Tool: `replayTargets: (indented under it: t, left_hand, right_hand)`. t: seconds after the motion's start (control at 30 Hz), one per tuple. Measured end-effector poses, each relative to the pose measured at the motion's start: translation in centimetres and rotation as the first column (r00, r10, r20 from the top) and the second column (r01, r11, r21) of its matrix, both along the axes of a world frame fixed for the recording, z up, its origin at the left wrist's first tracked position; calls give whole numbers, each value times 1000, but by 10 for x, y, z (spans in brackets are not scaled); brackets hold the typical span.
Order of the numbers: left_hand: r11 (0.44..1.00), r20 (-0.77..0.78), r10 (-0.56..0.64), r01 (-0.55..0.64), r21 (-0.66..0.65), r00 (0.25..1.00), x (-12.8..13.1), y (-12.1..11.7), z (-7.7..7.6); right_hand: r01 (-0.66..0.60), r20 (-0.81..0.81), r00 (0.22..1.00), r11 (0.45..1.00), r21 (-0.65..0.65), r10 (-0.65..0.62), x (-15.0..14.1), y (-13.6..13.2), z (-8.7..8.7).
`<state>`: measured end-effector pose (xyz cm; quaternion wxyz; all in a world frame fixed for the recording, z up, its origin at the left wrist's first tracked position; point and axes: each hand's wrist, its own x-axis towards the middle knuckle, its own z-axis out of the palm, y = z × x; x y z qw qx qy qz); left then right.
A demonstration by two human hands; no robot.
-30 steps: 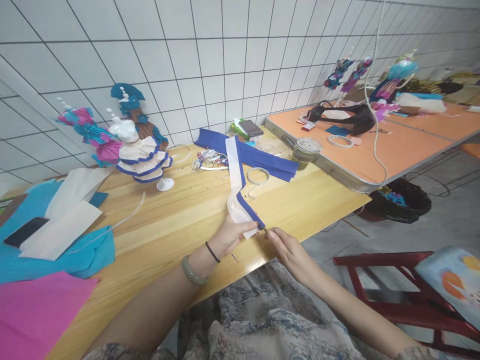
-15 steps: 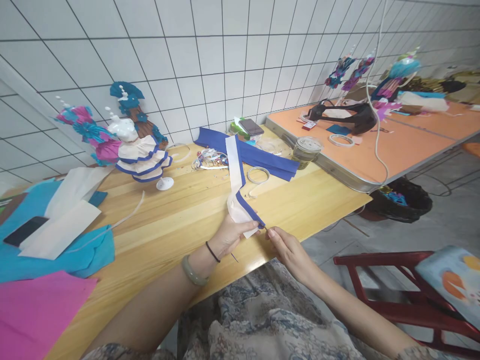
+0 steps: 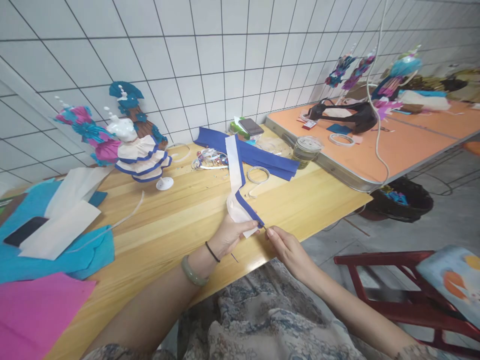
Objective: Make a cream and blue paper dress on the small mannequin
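Observation:
My left hand [image 3: 233,232] pinches the near end of a white paper strip [image 3: 235,167] that has a blue border along its right side. The strip bends midway and its far part lies on the table. Close to the left hand's thumb, my right hand [image 3: 281,241] has thumb and forefinger closed on something thin and dark at the blue corner, too small to name. A roll of narrow tape [image 3: 258,169] lies just right of the strip. Behind it stretch folded blue paper sheets [image 3: 275,166].
A doll figure in a tiered white and blue dress [image 3: 144,160] stands at the left, near paper sheets [image 3: 62,232] and a dark phone [image 3: 25,231]. A lidded jar [image 3: 306,150] stands by the orange table [image 3: 348,165]. A red stool [image 3: 382,312] is at the right.
Almost nothing differs. Both hands stay at the strip's near end, and the right fingers have shifted only very slightly.

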<state>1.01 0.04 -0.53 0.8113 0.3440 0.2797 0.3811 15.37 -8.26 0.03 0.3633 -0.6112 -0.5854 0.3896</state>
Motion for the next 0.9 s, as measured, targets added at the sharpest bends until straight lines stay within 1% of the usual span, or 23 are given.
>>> replayTargets:
  t: [0.27,0.57,0.7,0.9]
  left_hand:
    - [1000,-10,4,-4,3,1000,0,0,0]
    - [1000,-6,3,-3,-26,1000,0,0,1]
    - [1000,-1,-7,7,-31,1000,0,0,1]
    - [1000,41,-29,29,0,999,1,-1,0]
  right_hand:
    - [-2,-32,999,1000,-10,2,0,1,-2]
    - [0,1,1000,1000,-6,0,1,0,-3]
    - [-7,-16,1000,1000,-15,7,0,0,-1]
    - [-13,10,1000,1000,-14,13,1,1,2]
